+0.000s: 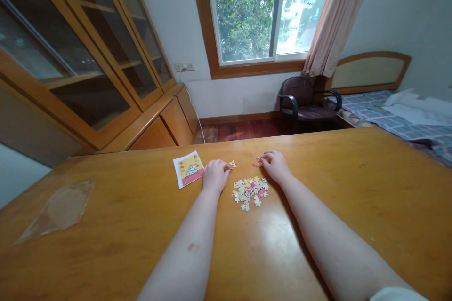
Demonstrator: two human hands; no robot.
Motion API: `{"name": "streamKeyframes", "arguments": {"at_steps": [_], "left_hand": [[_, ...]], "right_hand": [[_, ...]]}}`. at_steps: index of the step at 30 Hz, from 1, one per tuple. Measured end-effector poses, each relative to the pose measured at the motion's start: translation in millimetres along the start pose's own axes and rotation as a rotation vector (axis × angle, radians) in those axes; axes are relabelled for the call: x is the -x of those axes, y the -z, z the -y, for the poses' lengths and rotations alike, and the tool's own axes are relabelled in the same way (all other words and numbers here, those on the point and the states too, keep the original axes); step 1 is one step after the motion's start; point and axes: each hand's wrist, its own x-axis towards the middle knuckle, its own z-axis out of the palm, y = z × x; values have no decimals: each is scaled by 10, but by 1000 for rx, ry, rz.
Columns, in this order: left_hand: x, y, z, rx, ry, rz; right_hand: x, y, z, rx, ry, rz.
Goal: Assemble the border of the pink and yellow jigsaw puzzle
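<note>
A loose pile of jigsaw puzzle pieces (pixel 247 193), cream, yellow and pink, lies on the wooden table (pixel 141 235) between my forearms. My left hand (pixel 214 176) is closed at the pile's upper left, thumb and fingertips together; what they pinch is too small to make out. Just past those fingertips lie a few yellow pieces (pixel 233 163). My right hand (pixel 277 166) is closed above the pile's right side, with its fingertips on a small group of pink puzzle pieces (pixel 256 162). Beside my left hand rests a printed picture card (pixel 188 169) with a white cartoon figure on yellow and pink.
A clear plastic bag (pixel 61 204) lies flat at the table's left. Beyond the far edge stand a glass-fronted cabinet (pixel 106 51), a maroon armchair (pixel 300 96) and a bed (pixel 420 113) under a window. A white cable (pixel 192 103) hangs from a wall socket.
</note>
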Motion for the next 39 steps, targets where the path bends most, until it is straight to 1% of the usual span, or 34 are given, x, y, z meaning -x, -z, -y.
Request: {"name": "streamKeyframes", "arguments": {"at_steps": [3,7,11,15,16,18,21,23,27,35,39], "left_hand": [[-1,7,9,-39,1,26],[10,12,-5,-90,-46,75],[22,5,-32,-98,-49,62],[31,10,-49,-55,-51,63],[37,21,-53,-27,-72,66],[56,57,-63,46,-171,97],[95,130,-87,129,-364,211],[117,171,-107,153,-419,271],[135,196,-129,160,-420,316],[121,145,-140,163,-438,257],[101,117,-141,206,-387,278]], "right_hand": [[-2,3,3,0,1,1],[-8,8,1,5,6,13],[-8,13,3,8,7,16],[-4,22,11,8,7,17],[-4,24,11,7,7,17],[-3,25,11,7,8,19],[-3,24,5,6,10,22],[-4,19,0,4,9,18],[-7,7,-11,-5,2,13],[-9,19,4,-17,-7,22],[-5,29,17,-17,-11,24]]}}
